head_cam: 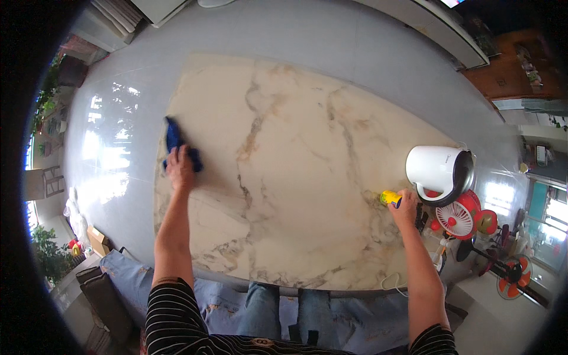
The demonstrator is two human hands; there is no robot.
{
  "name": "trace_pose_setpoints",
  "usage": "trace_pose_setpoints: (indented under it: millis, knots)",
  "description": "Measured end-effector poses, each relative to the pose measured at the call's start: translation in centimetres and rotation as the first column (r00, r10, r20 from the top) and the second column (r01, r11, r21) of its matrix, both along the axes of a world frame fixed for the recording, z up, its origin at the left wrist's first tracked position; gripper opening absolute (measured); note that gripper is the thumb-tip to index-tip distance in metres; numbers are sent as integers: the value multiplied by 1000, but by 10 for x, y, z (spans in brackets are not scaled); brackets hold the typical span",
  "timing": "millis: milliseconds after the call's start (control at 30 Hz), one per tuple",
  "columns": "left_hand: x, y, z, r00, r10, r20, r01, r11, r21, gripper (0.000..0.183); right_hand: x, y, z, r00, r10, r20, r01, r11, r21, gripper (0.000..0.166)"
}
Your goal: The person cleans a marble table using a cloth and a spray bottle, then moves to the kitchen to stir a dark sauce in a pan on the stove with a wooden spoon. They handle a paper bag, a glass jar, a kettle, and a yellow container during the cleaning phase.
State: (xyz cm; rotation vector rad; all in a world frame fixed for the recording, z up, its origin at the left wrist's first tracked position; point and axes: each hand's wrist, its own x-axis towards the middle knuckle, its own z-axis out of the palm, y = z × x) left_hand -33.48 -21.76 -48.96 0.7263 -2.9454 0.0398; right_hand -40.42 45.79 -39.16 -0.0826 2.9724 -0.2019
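At the left edge of the marble-patterned table [301, 199], my left hand [179, 171] presses on a dark blue cloth [173, 133]. The cloth is bunched under the fingers, and one end reaches beyond them toward the far side. Over on the right, my right hand [404, 211] grips a small yellow cylindrical container [389, 198] near the tabletop. Just beyond that hand stands a white electric kettle [428, 166] with a black lid and a white handle.
A red and white fan [455, 220] and other small items crowd the table's right end. A thin white cord [392, 284] curls at the near right edge. Behind my legs is a sofa with a blue cover [222, 301]. A cardboard box [98, 239] sits at the left.
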Motion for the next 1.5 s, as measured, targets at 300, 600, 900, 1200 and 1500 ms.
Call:
trace_pose_setpoints:
  millis: [300, 600, 900, 1200, 1500]
  knots:
    - [27, 118, 83, 942, -175, -287, 265, 911, 315, 41, 0, 0, -6, 1000, -23, -17, 24, 997, 67, 48]
    - [47, 275, 42, 909, -417, 9, 401, 879, 259, 37, -2, -7, 3, 999, -3, -37, 4, 999, 50, 48]
    - [49, 263, 36, 852, -523, -29, 514, 825, 234, 38, -2, -7, 2, 1000, -29, -6, 30, 998, 52, 48]
    - [105, 182, 30, 935, -354, 34, 341, 920, 195, 37, -1, -9, 5, 999, -41, 11, 41, 998, 39, 49]
    - [131, 106, 15, 963, 269, -26, -267, 962, 51, 39, -2, -3, -2, 1000, -12, -12, 13, 999, 53, 48]
